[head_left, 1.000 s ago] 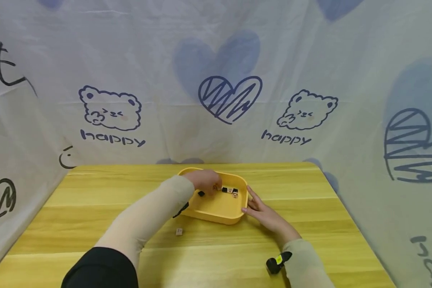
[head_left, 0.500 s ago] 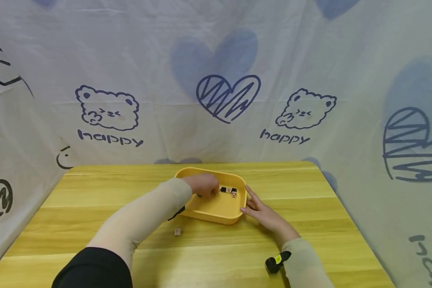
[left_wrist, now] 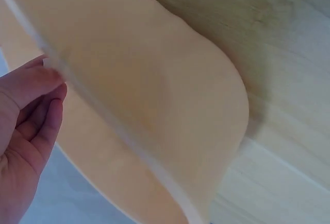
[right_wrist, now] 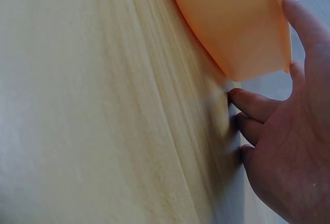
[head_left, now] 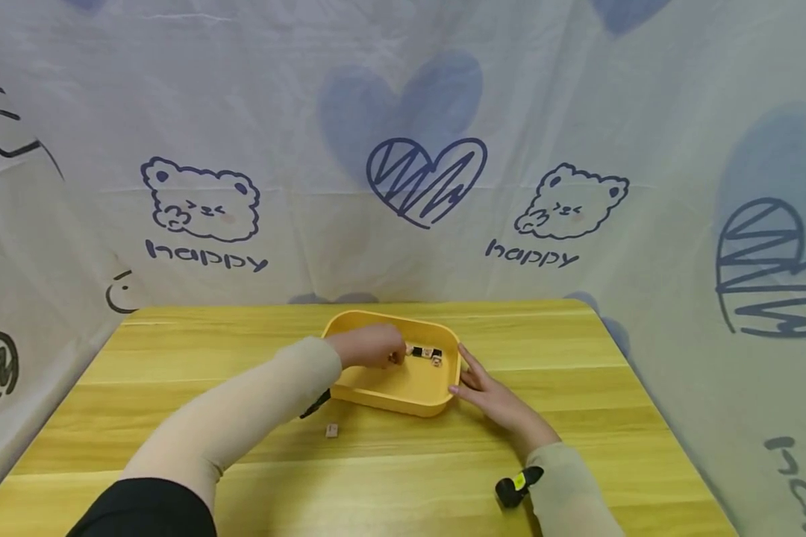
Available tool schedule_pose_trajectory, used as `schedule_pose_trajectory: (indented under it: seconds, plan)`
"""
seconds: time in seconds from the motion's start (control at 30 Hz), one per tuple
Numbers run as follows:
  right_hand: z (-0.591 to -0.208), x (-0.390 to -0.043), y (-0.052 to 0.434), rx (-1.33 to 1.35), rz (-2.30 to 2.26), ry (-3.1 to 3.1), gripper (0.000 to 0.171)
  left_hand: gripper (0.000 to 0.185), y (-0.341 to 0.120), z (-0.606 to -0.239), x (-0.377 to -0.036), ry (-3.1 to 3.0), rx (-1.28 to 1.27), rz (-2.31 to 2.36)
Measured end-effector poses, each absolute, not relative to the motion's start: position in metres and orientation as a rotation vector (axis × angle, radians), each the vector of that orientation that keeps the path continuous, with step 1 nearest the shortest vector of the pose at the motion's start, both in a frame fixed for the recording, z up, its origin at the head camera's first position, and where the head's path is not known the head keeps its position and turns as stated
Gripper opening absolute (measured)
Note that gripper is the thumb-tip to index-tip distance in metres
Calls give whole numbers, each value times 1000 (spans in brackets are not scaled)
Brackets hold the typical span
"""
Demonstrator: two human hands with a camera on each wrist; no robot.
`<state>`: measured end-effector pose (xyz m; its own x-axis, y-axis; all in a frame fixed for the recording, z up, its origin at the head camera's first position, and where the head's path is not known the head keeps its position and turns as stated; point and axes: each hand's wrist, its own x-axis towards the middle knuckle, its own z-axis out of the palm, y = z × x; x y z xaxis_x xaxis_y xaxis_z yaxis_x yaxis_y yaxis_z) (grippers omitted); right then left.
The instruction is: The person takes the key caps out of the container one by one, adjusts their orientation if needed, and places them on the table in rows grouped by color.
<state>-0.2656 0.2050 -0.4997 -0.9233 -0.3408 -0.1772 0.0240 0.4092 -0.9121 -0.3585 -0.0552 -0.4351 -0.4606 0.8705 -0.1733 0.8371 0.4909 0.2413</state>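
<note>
A yellow tray (head_left: 403, 384) stands at the middle of the wooden table (head_left: 175, 358). My left hand (head_left: 391, 355) reaches into it with its fingers curled down near the floor; what they hold is hidden. Just right of those fingers lie a few small black and beige blocks (head_left: 427, 353). In the left wrist view the curled fingers (left_wrist: 36, 110) sit by the tray's rim (left_wrist: 129, 141). My right hand (head_left: 465, 377) rests flat against the tray's right wall. In the right wrist view its thumb lies along the tray wall (right_wrist: 232, 23) and its fingers (right_wrist: 252, 105) touch the table.
One small beige block (head_left: 332, 430) lies alone on the table in front of the tray, under my left forearm. A white cloth printed with bears and hearts (head_left: 416, 179) closes in the back and both sides.
My left hand drew slightly back and left inside the tray and now covers the spot where a loose black block lay. The right hand has stayed at the tray's side.
</note>
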Motion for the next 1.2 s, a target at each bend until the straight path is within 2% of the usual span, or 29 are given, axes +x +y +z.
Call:
schedule_pose_trajectory:
  seconds: [0.43, 0.8, 1.1, 1.2]
  plan:
    - [-500, -268, 203, -289, -1487, 2360, 81, 11, -81, -413, -333, 2608, 1501, 322]
    - [-500, -268, 204, -291, -1480, 2364, 80, 22, -92, -408, -310, 2721, 1438, 458]
    - [-501, -268, 205, -328, -1492, 2345, 81, 18, -103, -413, -286, 2750, 1314, 694]
    - [-486, -262, 202, -331, -1493, 2328, 80, 17, -107, -413, -276, 2758, 1262, 768]
